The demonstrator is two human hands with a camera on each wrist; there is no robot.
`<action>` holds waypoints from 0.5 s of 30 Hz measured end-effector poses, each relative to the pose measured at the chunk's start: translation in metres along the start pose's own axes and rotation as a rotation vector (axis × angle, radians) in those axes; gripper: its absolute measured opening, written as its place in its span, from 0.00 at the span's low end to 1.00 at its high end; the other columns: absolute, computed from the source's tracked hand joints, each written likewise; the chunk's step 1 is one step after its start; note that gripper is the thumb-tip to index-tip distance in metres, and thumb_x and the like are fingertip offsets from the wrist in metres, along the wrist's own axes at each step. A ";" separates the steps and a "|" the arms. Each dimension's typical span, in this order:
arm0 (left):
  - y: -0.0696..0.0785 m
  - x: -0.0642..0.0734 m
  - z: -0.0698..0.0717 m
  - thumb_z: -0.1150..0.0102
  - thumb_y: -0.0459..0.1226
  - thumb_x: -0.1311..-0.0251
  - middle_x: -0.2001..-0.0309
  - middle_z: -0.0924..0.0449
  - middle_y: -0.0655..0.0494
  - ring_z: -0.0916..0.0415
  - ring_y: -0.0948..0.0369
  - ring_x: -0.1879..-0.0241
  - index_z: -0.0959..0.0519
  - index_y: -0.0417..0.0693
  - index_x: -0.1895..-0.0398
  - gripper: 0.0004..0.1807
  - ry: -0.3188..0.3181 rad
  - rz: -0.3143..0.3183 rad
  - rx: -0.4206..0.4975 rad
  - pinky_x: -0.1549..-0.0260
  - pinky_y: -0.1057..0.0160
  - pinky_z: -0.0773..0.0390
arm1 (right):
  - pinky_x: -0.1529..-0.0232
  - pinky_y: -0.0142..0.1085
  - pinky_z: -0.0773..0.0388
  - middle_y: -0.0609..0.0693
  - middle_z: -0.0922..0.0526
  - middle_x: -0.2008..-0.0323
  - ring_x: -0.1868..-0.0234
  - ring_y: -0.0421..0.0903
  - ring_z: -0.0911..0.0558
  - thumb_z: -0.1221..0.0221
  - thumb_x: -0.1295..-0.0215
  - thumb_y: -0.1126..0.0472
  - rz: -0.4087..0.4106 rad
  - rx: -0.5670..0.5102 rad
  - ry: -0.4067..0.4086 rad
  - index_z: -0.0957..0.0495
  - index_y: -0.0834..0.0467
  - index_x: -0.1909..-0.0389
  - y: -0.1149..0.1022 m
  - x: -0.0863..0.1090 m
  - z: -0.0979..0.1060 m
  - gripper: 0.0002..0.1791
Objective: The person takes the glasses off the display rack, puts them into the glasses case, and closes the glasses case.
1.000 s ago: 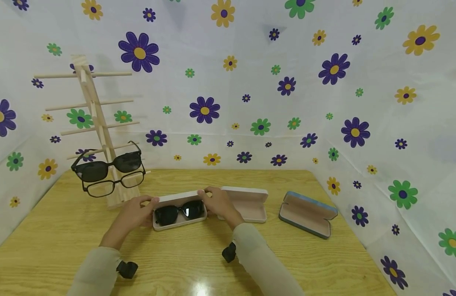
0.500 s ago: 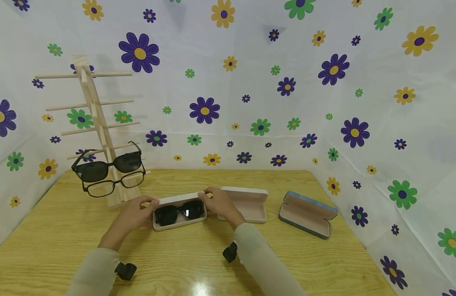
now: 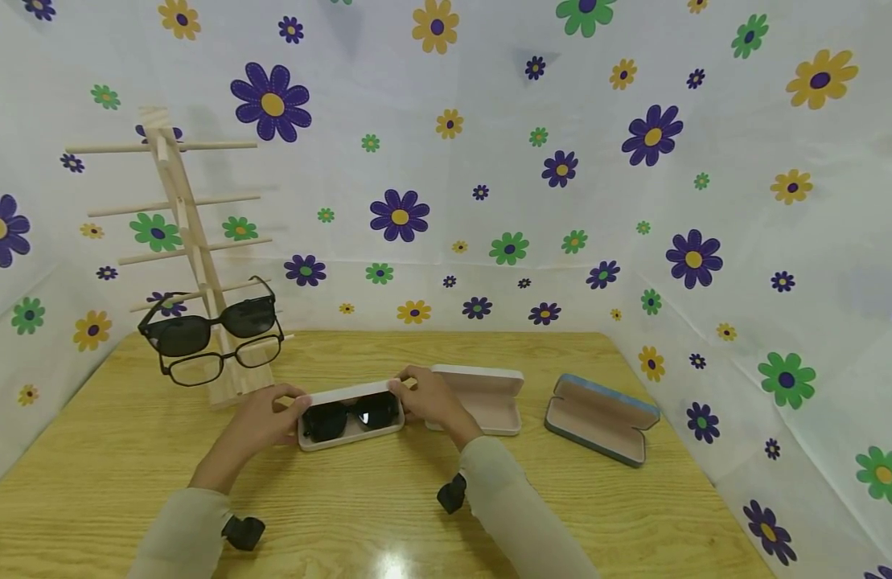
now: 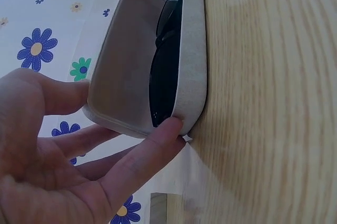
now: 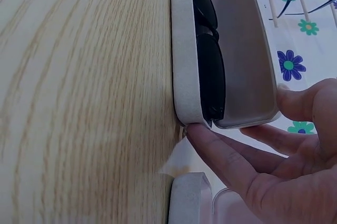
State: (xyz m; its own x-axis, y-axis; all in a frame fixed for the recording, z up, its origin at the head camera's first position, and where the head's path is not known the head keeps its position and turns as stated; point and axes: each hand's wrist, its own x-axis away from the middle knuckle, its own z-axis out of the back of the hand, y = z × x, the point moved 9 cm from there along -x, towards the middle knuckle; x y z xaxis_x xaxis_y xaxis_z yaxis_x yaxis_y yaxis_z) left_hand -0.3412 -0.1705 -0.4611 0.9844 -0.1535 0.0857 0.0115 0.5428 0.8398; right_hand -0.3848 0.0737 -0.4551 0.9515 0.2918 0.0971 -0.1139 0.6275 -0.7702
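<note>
A pale eyeglass case (image 3: 353,440) lies on the table with its lid partly raised. Inside it rest dark sunglasses (image 3: 328,420), lenses facing me. My left hand (image 3: 261,420) holds the case's left end; in the left wrist view, its thumb presses the lid edge while fingers touch the base's end. On the opposite end, my right hand (image 3: 433,402) does likewise, thumb on the lid and fingers at the base corner in the right wrist view. The sunglasses' folded temples are mostly hidden.
Right of my hands stand a second pale case (image 3: 489,400), lid up, and a blue-lidded case (image 3: 598,422), also open. A wooden glasses rack (image 3: 192,233) at left bears black sunglasses (image 3: 185,334) and clear-lens glasses (image 3: 198,370). Flowered cloth walls (image 3: 417,161) surround the table.
The lid of the held case has tilted slightly forward and down, with both thumbs following it. The sunglasses and other cases stay where they were.
</note>
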 end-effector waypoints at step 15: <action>0.004 0.001 0.000 0.45 0.42 0.23 0.44 0.21 0.27 0.12 0.47 0.56 0.25 0.32 0.39 0.22 -0.003 -0.010 0.005 0.61 0.52 0.11 | 0.53 0.45 0.13 0.60 0.15 0.46 0.58 0.50 0.10 0.44 0.22 0.48 -0.003 -0.086 -0.039 0.22 0.57 0.41 0.002 0.001 0.000 0.20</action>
State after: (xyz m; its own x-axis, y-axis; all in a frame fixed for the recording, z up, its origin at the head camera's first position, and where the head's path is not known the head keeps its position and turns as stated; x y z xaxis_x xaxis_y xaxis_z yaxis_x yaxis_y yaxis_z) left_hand -0.3405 -0.1690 -0.4576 0.9837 -0.1614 0.0793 0.0201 0.5370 0.8434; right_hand -0.3840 0.0749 -0.4568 0.9396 0.3196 0.1227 -0.0848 0.5644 -0.8211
